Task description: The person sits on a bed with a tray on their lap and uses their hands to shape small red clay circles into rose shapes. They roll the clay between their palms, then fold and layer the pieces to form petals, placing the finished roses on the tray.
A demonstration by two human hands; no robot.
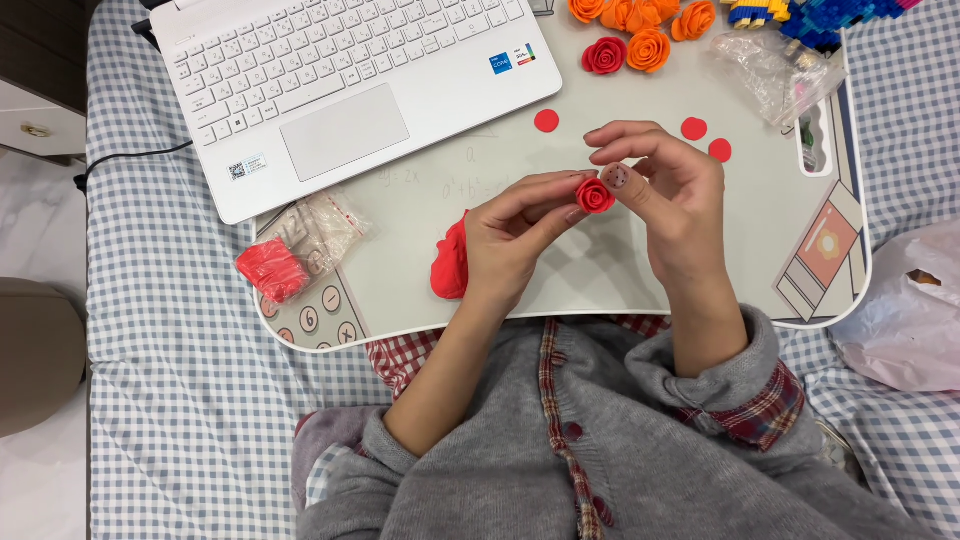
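Note:
A small red clay rose (595, 195) is pinched between the fingertips of both my hands above a white lap desk (600, 280). My left hand (515, 240) grips it from the left with thumb and fingers. From the right, my right hand (675, 190) presses its thumb against the rose. A lump of red clay (450, 265) lies on the desk just left of my left hand. Three flat red clay discs lie on the desk: one (546, 121) above my hands and two (694, 128) to the right.
A white laptop (340, 80) sits open at the desk's upper left. Finished roses, one red (604, 56) and several orange (648, 50), lie at the top. A clear bag with red clay (275, 268) is at the left edge, and an empty clear bag (770, 65) top right. Checked bedding surrounds the desk.

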